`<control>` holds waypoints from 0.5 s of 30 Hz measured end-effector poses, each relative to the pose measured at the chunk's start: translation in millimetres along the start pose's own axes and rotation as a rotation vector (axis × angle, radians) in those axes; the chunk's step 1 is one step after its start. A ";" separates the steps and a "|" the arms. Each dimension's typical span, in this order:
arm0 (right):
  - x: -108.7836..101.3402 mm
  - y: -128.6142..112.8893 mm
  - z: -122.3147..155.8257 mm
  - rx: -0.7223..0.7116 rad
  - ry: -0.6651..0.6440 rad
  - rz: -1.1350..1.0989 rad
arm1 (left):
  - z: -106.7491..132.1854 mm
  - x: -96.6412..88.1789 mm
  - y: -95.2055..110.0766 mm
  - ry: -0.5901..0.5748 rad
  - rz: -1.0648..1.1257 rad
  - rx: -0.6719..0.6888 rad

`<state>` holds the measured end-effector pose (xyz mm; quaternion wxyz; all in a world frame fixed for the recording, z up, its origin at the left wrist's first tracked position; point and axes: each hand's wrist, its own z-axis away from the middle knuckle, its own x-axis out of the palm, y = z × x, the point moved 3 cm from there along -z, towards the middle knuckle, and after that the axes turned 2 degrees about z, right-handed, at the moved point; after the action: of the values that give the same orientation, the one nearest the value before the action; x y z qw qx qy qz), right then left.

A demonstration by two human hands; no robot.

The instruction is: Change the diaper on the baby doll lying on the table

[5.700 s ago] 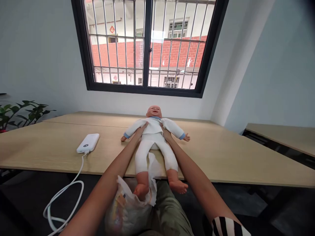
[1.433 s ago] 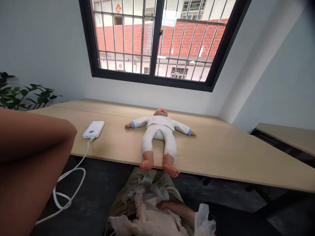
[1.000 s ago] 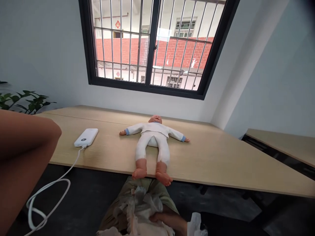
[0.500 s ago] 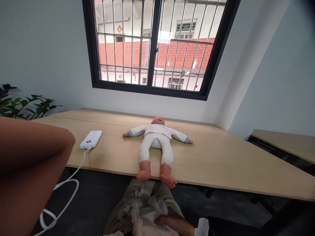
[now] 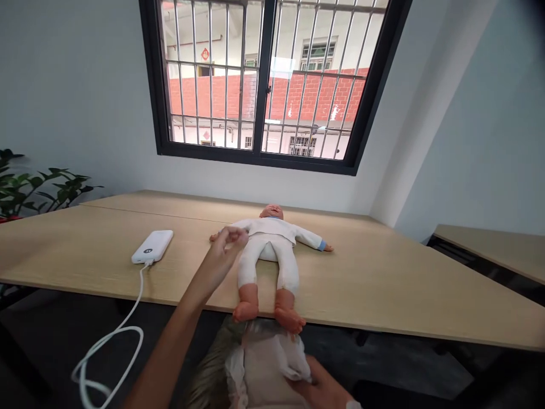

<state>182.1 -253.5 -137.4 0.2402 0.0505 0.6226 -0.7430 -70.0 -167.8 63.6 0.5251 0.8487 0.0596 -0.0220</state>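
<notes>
A baby doll [image 5: 272, 234] in a white outfit with blue cuffs lies on its back on the table, its bare feet at the front edge. Over the doll's arm, at image left beside its waist, is my left hand [image 5: 229, 243], fingers loosely bent and holding nothing I can see. Whether it touches the sleeve I cannot tell. Low in the view, above my lap, my right hand [image 5: 321, 382] grips a pale garment with ruffled edges [image 5: 266, 372]. The garment hangs below the doll's feet and is partly cut off by the frame; its exact kind is unclear.
On the wooden table [image 5: 366, 278] a white power bank [image 5: 154, 246] lies at the left, its white cable [image 5: 138, 301] looping down past the edge. A leafy plant [image 5: 46, 190] stands far left. Behind the table is a barred window [image 5: 259, 85]; another table [image 5: 489, 250] is at right.
My left arm has swung from the left edge to the doll, bringing the hand into view. The right hand has shifted right and the garment is spread wider. The doll stays put.
</notes>
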 end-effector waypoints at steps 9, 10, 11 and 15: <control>-116.4 -99.1 61.6 -0.127 0.519 -0.511 | 51.7 -1.8 -105.6 -0.179 -0.713 -0.278; -120.4 -105.4 52.4 -0.126 0.597 -0.603 | 50.7 4.7 -106.3 -0.203 -0.741 -0.265; -119.4 -110.5 39.5 -0.091 0.579 -0.658 | 48.9 11.4 -106.1 -0.218 -0.753 -0.254; -96.7 -117.4 -14.7 0.046 0.261 -0.694 | 39.8 31.4 -100.1 -0.237 -0.661 -0.241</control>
<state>214.5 -198.3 1.2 -0.1085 -0.0641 0.6113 -0.7813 -50.3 -156.8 -46.3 0.5890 0.7072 0.2715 -0.2814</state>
